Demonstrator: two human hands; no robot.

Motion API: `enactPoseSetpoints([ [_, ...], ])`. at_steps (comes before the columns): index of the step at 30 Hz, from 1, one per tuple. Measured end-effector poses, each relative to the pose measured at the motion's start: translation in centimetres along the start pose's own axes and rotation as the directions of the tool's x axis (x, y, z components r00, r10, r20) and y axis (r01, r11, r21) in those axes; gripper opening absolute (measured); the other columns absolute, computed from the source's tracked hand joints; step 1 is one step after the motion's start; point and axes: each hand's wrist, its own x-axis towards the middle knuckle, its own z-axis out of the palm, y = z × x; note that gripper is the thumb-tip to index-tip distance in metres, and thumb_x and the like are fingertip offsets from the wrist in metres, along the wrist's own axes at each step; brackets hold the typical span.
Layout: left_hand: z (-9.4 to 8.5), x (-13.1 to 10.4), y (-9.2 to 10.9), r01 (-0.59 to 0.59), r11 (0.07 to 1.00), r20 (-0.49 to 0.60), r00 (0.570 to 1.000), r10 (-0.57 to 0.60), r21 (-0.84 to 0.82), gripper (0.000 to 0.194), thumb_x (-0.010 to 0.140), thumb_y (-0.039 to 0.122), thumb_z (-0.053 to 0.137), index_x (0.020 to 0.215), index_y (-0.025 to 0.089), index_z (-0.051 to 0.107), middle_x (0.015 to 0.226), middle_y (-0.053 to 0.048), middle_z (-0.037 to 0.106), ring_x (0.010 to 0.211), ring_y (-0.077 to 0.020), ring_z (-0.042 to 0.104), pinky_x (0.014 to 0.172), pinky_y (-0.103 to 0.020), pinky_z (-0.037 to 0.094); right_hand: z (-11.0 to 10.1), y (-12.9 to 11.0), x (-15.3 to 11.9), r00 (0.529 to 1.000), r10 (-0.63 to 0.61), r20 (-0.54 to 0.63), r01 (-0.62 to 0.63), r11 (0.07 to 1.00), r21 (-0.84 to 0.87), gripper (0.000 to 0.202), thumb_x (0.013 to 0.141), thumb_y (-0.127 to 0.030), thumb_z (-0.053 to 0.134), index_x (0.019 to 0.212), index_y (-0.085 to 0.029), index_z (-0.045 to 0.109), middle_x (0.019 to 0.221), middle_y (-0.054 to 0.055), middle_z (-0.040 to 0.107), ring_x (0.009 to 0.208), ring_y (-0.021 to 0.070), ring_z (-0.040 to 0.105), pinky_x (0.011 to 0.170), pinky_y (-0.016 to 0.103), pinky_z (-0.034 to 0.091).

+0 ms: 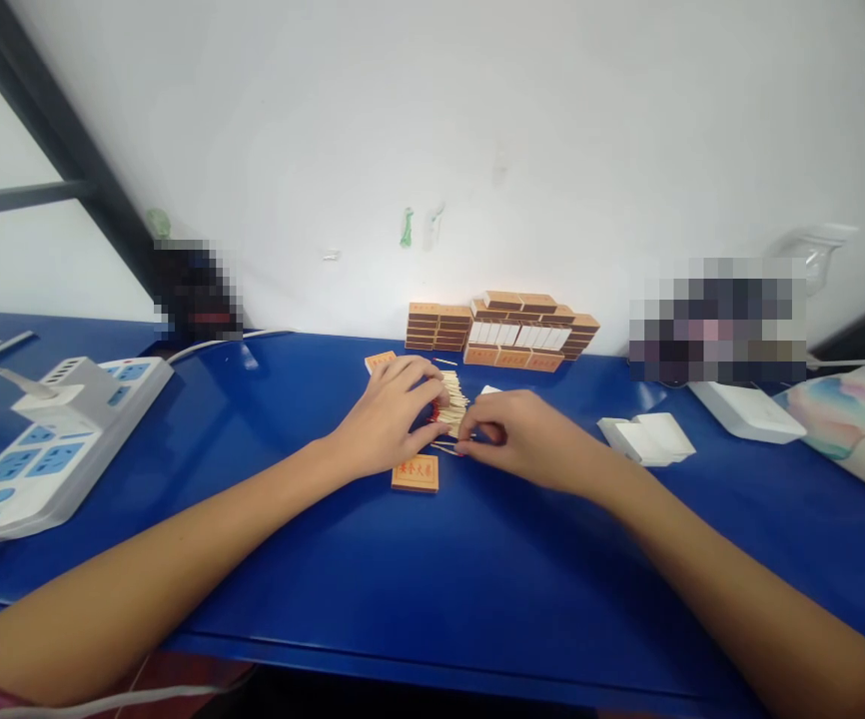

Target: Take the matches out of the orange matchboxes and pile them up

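A pile of matchsticks (pixel 453 401) with red heads on its left side lies on the blue table. My left hand (pixel 388 414) curves over the pile's left end, thumb and fingers apart, partly hiding the heads. Close to the pile's lower right, my right hand (pixel 526 436) pinches a matchstick (pixel 445 448) between thumb and forefinger. Just below my left hand is a closed tan matchbox (pixel 416 473) with red lettering. Another matchbox (pixel 380 360) shows partly behind that hand. A small white piece (pixel 490 390) is half hidden behind my right hand.
Stacked matchboxes (pixel 520 330) stand against the wall, with white trays in the middle. White box trays (pixel 649 439) lie to the right, near a white box (pixel 747 411). A power strip (pixel 65 449) with a cable occupies the left. Blurred dark patches flank the back.
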Motion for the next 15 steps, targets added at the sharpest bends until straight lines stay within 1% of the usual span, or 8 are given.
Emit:
enactPoseSetpoints([
  [2,-0.1,0.0,0.0,0.0,1.0,-0.001,1.0,0.0,0.006,0.014,0.095,0.027,0.071,0.104,0.021,0.062,0.126,-0.009,0.062,0.127,-0.029,0.052,0.112,-0.05,0.039,0.9,-0.8,0.0,1.0,-0.008,-0.013,0.007,1.0,-0.009,0.008,0.09,-0.019,0.069,0.083,-0.019,0.073,0.066,-0.003,0.056,0.061,0.0119,0.046,0.063,0.027,0.032],
  [5,-0.1,0.0,0.0,-0.006,1.0,-0.007,1.0,0.006,0.011,0.014,0.093,0.025,0.071,0.103,0.021,0.063,0.126,-0.009,0.063,0.127,-0.029,0.052,0.112,-0.05,0.039,1.5,-1.3,0.0,1.0,0.0,-0.025,-0.001,1.0,-0.013,0.01,0.092,-0.02,0.068,0.083,-0.018,0.071,0.067,-0.002,0.057,0.062,0.0124,0.046,0.063,0.027,0.032],
  [9,-0.2,0.0,0.0,-0.014,1.0,-0.012,1.0,0.014,0.012,0.012,0.094,0.023,0.07,0.104,0.021,0.063,0.124,-0.008,0.064,0.127,-0.0283,0.053,0.113,-0.05,0.038,1.9,-1.5,0.2,1.0,0.006,0.013,-0.005,1.0,-0.02,0.009,0.092,-0.02,0.071,0.084,-0.018,0.07,0.069,-0.002,0.057,0.064,0.013,0.046,0.063,0.027,0.032],
  [12,-0.1,0.0,-0.1,-0.02,1.0,-0.01,1.0,0.02,0.014,0.014,0.093,0.025,0.071,0.104,0.021,0.063,0.124,-0.008,0.064,0.128,-0.0286,0.053,0.115,-0.05,0.037,2.2,-1.5,0.3,0.999,0.016,0.036,-0.016,1.0,-0.004,0.012,0.093,-0.017,0.069,0.082,-0.018,0.067,0.069,-0.002,0.057,0.064,0.0127,0.046,0.064,0.027,0.033],
  [15,-0.1,-0.1,-0.2,-0.023,1.0,0.001,1.0,0.023,0.013,0.017,0.092,0.027,0.073,0.105,0.021,0.063,0.126,-0.008,0.064,0.13,-0.0289,0.053,0.115,-0.05,0.037,2.1,-1.4,0.3,0.998,0.027,0.059,-0.027,1.0,0.002,0.015,0.094,-0.017,0.067,0.08,-0.018,0.062,0.073,-0.001,0.059,0.066,0.0129,0.047,0.064,0.027,0.034],
])
